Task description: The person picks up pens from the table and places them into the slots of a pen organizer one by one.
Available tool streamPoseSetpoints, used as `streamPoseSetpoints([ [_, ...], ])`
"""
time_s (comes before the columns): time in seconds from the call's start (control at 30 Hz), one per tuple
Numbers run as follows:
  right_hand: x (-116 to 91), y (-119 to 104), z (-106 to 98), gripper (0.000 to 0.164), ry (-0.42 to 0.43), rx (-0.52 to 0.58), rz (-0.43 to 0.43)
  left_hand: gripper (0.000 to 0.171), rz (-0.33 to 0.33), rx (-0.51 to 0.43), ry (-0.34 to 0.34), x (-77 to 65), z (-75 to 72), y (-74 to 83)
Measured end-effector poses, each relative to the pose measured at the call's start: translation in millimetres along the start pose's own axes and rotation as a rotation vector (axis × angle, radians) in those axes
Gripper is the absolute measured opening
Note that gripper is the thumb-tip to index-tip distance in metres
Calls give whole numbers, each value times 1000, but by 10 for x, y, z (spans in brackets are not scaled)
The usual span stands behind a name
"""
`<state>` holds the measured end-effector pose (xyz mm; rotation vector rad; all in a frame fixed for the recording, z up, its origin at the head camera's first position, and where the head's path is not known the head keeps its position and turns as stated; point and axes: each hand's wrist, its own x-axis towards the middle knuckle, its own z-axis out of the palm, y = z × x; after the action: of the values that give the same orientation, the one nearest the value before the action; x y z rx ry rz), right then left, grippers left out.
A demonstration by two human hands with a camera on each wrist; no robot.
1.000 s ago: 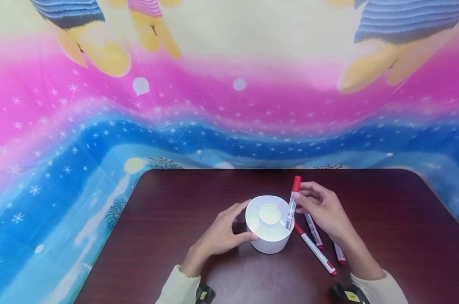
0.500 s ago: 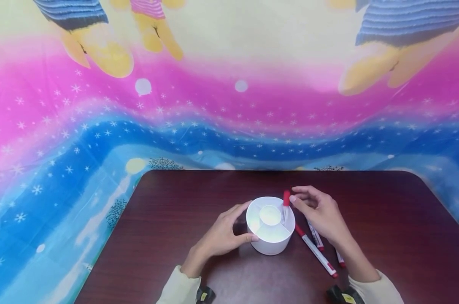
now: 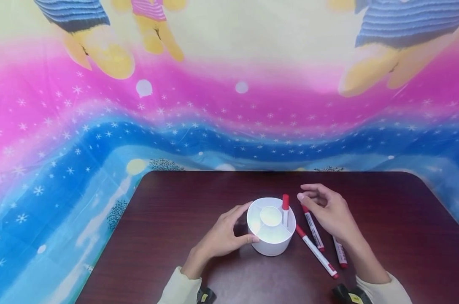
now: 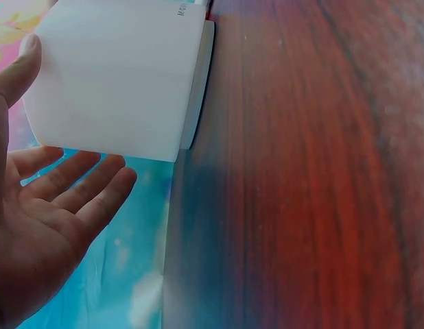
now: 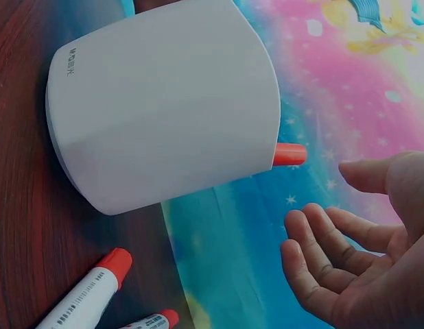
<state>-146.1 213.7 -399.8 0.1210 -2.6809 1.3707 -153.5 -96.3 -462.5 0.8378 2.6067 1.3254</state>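
Observation:
A round white pen holder [image 3: 272,249] with divided compartments stands on the table. My left hand [image 3: 223,232] holds it from the left, thumb at the near rim and fingers round the far side; the left wrist view shows the thumb against the holder's wall [image 4: 116,82]. One red-capped marker [image 3: 285,207] stands in the right rear compartment, its cap [image 5: 291,154] poking past the rim in the right wrist view. My right hand [image 3: 330,211] hovers right of the holder, fingers loosely bent and holding nothing.
Right of the holder lie a white marker with red ends [image 3: 317,252], another marker [image 3: 314,232] behind it, and a third marker [image 3: 339,252] partly under the right forearm. The dark wooden table [image 3: 184,202] ends at a printed cloth backdrop [image 3: 229,105].
The right hand has lowered the marker into the holder's right rear compartment, let go, and drawn back to the right. The left hand has stayed on the holder.

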Motion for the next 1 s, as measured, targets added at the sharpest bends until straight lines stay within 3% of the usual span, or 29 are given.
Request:
streamPoseSetpoints([
  [0.3, -34, 56, -126, 44, 4, 2, 7, 102, -3, -32, 22, -31, -62, -13],
  [0.6, -123, 272, -336, 44, -43, 114, -17, 102, 19, 24, 19, -21, -39, 1],
  [1.0, -217, 730, -558, 54, -114, 120, 84, 99, -5, 34, 9, -17, -1, 16],
])
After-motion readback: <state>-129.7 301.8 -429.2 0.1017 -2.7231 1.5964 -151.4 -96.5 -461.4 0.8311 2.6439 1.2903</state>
